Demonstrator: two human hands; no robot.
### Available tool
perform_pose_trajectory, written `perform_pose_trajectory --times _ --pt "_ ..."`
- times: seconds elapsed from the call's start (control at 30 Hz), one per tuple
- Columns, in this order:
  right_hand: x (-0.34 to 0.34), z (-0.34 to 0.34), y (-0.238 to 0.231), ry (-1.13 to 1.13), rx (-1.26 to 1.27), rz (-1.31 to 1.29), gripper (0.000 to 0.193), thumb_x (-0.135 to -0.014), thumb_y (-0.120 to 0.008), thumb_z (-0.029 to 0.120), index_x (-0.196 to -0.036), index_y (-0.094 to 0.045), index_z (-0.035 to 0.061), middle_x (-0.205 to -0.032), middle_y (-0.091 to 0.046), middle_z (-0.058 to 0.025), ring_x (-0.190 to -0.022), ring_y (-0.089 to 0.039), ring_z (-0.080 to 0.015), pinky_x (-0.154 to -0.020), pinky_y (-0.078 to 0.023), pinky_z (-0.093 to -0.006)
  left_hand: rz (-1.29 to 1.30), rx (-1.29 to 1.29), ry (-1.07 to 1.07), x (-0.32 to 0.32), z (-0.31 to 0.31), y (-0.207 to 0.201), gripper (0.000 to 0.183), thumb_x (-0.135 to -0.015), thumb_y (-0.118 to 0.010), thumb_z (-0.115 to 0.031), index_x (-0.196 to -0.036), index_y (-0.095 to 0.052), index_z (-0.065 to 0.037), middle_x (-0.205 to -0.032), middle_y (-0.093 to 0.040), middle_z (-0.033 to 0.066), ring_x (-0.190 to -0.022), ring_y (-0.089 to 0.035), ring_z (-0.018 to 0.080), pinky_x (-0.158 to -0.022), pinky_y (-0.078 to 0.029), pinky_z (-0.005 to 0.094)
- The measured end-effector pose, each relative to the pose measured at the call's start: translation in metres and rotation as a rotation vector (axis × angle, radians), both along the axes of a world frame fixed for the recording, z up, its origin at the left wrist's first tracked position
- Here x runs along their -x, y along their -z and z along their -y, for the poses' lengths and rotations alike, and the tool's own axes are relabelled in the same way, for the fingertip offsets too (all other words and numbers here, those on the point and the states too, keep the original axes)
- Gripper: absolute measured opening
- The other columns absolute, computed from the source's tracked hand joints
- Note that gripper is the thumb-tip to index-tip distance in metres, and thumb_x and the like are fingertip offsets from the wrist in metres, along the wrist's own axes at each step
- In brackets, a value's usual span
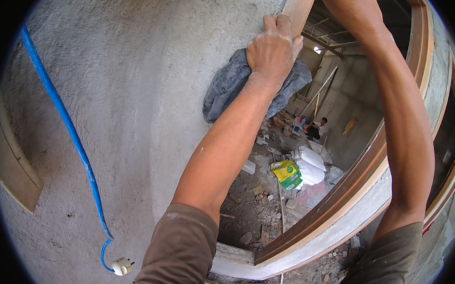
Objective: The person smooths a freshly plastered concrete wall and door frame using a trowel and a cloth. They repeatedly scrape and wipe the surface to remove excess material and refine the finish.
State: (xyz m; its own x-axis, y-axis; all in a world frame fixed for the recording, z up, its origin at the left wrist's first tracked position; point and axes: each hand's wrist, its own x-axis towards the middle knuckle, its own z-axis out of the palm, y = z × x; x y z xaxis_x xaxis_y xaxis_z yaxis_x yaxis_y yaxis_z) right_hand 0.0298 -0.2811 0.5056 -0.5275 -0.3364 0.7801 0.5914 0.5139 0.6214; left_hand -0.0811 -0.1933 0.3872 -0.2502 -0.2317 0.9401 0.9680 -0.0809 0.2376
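My left hand (274, 49) is up against the wall with its fingers bent over the edge of a wooden frame piece (298, 11). A crumpled dark grey cloth (225, 88) hangs behind that hand and wrist; whether the fingers also hold it I cannot tell. My right hand (350, 7) is raised at the top of the view, across the opening from the left. Its fingers are cut off by the picture's upper edge, so what they touch is hidden.
Rough grey plaster wall (121, 116) fills the left, where a blue cable (73, 129) hangs with a white plug (122, 266). Wooden framing (332, 204) borders the opening. Beyond it are white sacks (309, 166), a yellow-green bag (286, 174), rubble (258, 195) and a seated person (318, 129).
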Motion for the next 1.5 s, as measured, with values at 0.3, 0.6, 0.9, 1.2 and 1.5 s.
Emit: perform_pose_trajectory --times 0.3,0.6,0.9,1.2,1.5 --pt "-0.008 0.003 0.005 -0.121 0.059 -0.076 0.035 -0.095 -0.047 0.036 -0.097 -0.065 0.0055 -0.082 -0.066 -0.0228 -0.079 -0.064 -0.0397 -0.070 -0.051 -0.0488 0.005 -0.007 0.001 0.001 -0.003 -0.001 0.045 -0.079 -0.069 -0.042 -0.102 -0.058 -0.005 -0.097 -0.054 0.0130 -0.067 -0.065 0.0352 -0.057 -0.054 0.0449" --pt "-0.007 -0.004 0.008 0.005 0.044 -0.027 0.034 -0.095 -0.047 0.037 -0.103 -0.064 0.0083 -0.081 -0.066 -0.0216 -0.080 -0.064 -0.0389 -0.068 -0.050 -0.0492 -0.005 -0.023 0.008 0.000 -0.004 0.000 0.047 -0.079 -0.069 -0.042 -0.107 -0.059 -0.005 -0.096 -0.054 0.0127 -0.068 -0.065 0.0355 -0.057 -0.054 0.0444" --pt "-0.011 -0.011 0.015 0.137 0.122 0.017 0.036 -0.095 -0.047 0.038 -0.105 -0.064 0.0087 -0.085 -0.067 -0.0199 -0.082 -0.064 -0.0383 -0.071 -0.051 -0.0475 0.011 0.005 0.012 0.002 -0.003 -0.001 0.046 -0.079 -0.069 -0.042 -0.105 -0.060 -0.004 -0.099 -0.055 0.0132 -0.070 -0.065 0.0362 -0.059 -0.054 0.0446" --pt "-0.010 -0.010 0.009 -0.082 0.148 -0.059 0.037 -0.096 -0.046 0.038 -0.107 -0.064 0.0077 -0.087 -0.065 -0.0229 -0.084 -0.063 -0.0406 -0.072 -0.049 -0.0484 -0.029 0.040 -0.019 0.003 0.004 0.001 0.050 -0.079 -0.070 -0.038 -0.111 -0.054 -0.002 -0.098 -0.052 0.0142 -0.074 -0.067 0.0319 -0.060 -0.056 0.0396" --pt "-0.012 -0.001 0.003 0.103 0.149 -0.014 0.040 -0.096 -0.045 0.039 -0.101 -0.067 0.0060 -0.092 -0.066 -0.0217 -0.089 -0.063 -0.0396 -0.078 -0.049 -0.0481 -0.044 0.028 -0.038 0.002 -0.001 -0.001 0.048 -0.080 -0.070 -0.036 -0.108 -0.054 -0.001 -0.098 -0.052 0.0142 -0.074 -0.068 0.0308 -0.060 -0.057 0.0379"
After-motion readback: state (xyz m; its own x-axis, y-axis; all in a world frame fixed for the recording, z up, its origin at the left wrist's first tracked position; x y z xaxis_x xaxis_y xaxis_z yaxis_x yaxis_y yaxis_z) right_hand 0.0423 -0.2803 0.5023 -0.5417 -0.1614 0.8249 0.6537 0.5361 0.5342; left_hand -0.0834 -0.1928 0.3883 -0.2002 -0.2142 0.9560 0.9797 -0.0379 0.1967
